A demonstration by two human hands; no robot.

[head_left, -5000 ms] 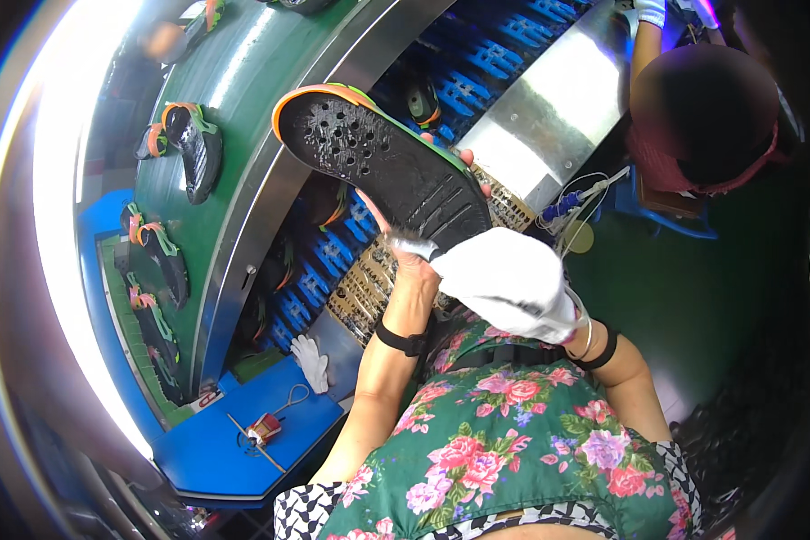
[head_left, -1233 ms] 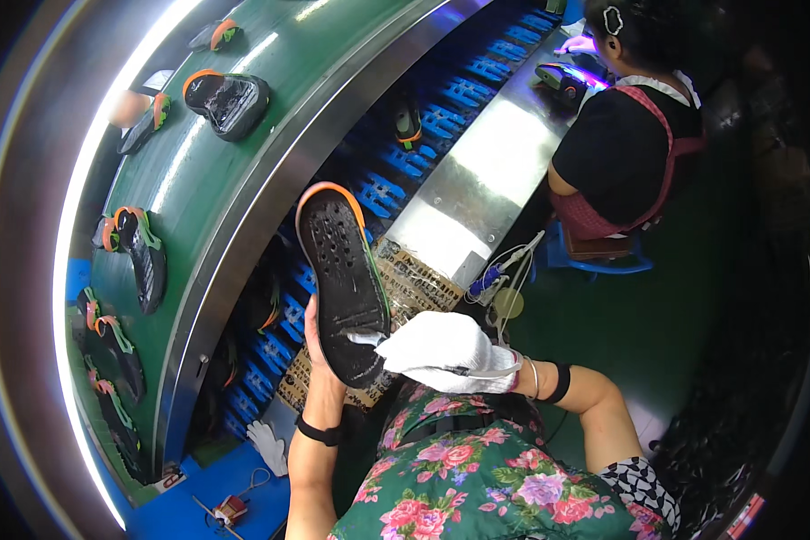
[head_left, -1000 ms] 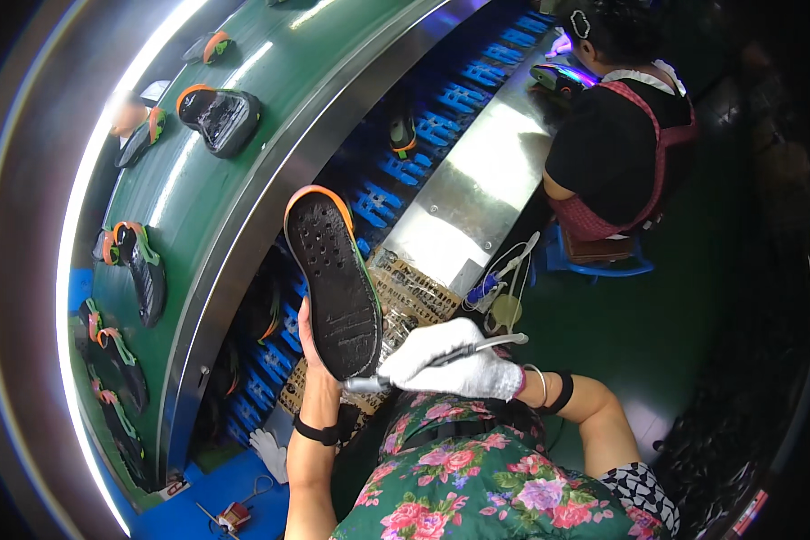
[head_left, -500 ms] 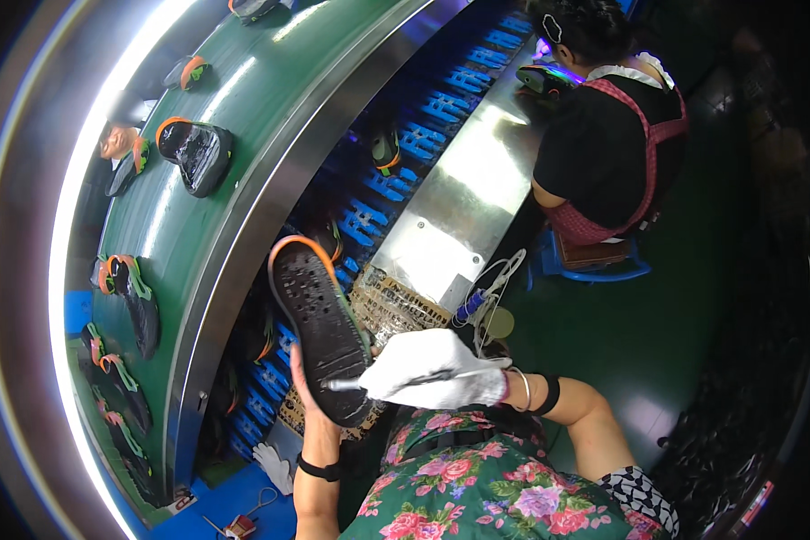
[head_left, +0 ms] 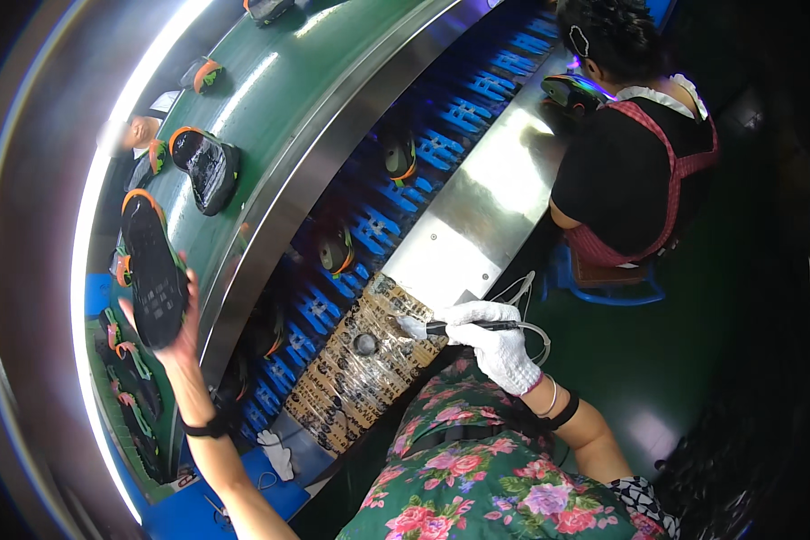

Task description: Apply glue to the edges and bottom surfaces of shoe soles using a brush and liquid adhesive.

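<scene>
Shoe, one in left hand

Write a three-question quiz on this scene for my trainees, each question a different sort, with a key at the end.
1. True or false: the left grip wears a white glove.
2. Choose one. The right grip holds: a) scissors; b) a brush; c) a hammer.
3. Fill in the colour: the black sole, held up by the left grip, is edged in ____ at its far end.

Key:
1. False; it is bare.
2. b.
3. Orange.
</scene>
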